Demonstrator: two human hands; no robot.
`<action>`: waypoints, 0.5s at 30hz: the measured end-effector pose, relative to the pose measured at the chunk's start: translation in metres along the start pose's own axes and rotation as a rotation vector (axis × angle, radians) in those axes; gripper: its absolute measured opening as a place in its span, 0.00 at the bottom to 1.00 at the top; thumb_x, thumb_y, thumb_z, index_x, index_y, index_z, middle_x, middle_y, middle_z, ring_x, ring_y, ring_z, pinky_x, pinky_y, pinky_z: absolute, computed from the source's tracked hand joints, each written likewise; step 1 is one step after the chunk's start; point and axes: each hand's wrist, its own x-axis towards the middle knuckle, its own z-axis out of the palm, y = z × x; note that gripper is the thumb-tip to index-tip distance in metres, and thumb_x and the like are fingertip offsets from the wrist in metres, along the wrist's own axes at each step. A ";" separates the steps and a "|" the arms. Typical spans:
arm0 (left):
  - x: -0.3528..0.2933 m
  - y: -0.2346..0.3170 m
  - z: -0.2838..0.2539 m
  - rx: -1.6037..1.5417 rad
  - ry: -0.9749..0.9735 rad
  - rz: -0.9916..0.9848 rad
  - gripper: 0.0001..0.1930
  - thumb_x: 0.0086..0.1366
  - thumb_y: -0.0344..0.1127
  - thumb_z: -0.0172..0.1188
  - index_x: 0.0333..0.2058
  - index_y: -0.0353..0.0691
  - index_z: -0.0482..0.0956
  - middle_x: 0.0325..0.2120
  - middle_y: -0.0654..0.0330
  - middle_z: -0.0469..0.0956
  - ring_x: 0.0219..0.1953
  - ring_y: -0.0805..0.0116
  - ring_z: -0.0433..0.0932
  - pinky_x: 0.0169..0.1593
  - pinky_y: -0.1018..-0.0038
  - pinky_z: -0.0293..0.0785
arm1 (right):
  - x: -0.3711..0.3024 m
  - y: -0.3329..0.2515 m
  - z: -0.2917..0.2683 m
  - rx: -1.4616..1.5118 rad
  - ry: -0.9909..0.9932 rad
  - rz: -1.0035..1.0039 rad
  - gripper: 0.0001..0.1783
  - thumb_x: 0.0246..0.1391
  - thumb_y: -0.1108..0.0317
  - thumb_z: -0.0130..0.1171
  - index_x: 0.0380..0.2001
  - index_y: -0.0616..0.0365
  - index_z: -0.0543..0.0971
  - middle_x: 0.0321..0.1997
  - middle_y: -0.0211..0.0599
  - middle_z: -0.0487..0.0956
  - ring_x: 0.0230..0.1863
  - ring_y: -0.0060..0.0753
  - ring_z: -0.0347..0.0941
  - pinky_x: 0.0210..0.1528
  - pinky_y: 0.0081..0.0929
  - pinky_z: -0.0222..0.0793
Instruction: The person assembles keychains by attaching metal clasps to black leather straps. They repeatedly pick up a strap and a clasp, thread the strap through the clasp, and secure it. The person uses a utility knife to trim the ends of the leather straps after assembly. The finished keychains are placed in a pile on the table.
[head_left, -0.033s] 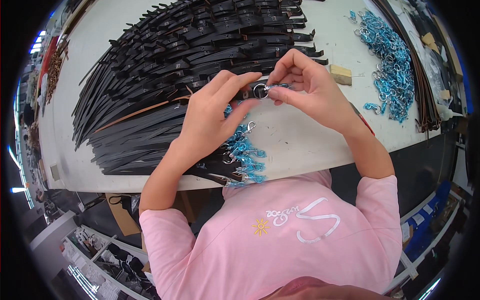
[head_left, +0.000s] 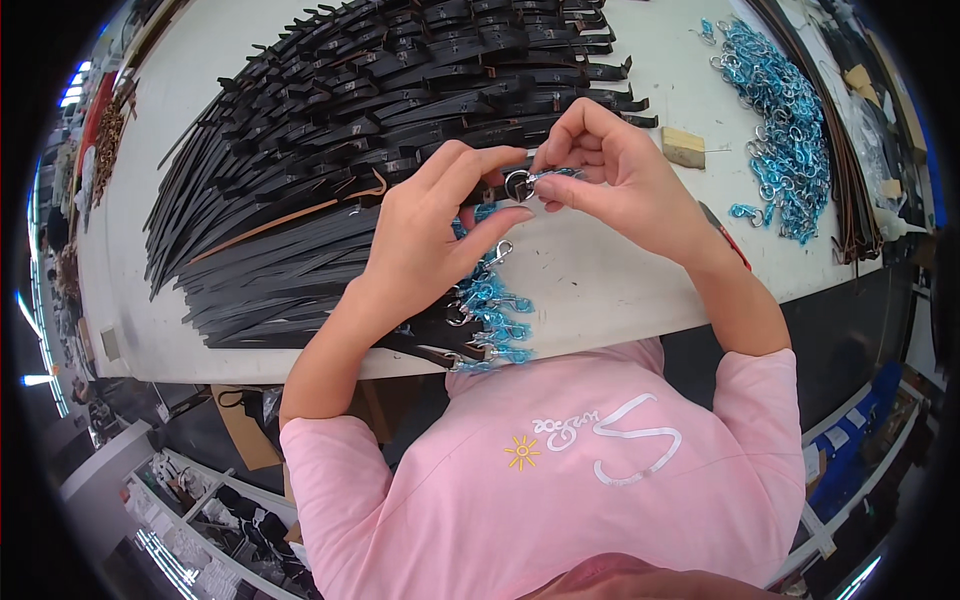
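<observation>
My right hand (head_left: 620,175) pinches a silver snap hook (head_left: 550,174) with blue plastic wrapping between thumb and fingers. The hook's metal ring (head_left: 517,185) points left, toward my other hand. My left hand (head_left: 430,215) is close beside the ring, with thumb and index finger spread apart above and below it. A dark strap end shows at the ring; whether it passes through is too small to tell. The other left fingers are hidden behind the hand. Below my left hand lie blue-wrapped snap hooks (head_left: 487,295) at the ends of black straps (head_left: 280,290).
Rows of black straps with folded ends (head_left: 400,85) cover the far left of the white table (head_left: 620,290). A heap of blue-wrapped hooks (head_left: 775,130) lies at right, near a wooden block (head_left: 683,149). Dark straps (head_left: 850,200) hang by the right edge.
My left hand has shifted slightly right, nearer the ring. The ring has turned a little. My right hand holds the hook in almost the same place.
</observation>
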 end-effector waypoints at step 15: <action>-0.001 -0.010 0.002 -0.419 0.006 -0.179 0.15 0.55 0.28 0.72 0.42 0.40 0.83 0.36 0.69 0.82 0.37 0.81 0.74 0.29 0.84 0.67 | 0.005 0.004 -0.002 0.202 -0.014 0.064 0.14 0.56 0.75 0.65 0.34 0.55 0.68 0.46 0.43 0.81 0.45 0.26 0.81 0.52 0.27 0.79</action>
